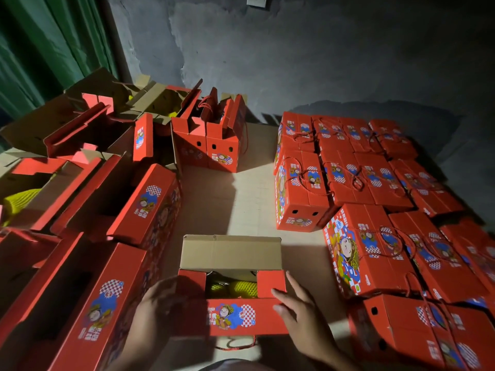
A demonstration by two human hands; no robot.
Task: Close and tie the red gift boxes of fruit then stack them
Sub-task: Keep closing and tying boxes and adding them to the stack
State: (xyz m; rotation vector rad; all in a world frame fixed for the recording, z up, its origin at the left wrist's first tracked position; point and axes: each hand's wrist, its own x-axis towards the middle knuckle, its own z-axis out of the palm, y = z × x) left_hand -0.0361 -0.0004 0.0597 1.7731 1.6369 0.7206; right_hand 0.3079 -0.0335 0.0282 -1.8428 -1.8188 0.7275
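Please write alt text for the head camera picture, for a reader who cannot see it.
Two hands, the left hand and the right hand, fold the flaps of an open red gift box with yellow-netted fruit inside. Closed, tied boxes are stacked at right; open boxes wait at left.

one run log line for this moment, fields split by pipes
step: closing box | left hand: on left flap | right hand: on front flap | gift box: open, netted fruit showing | tied boxes: stacked right
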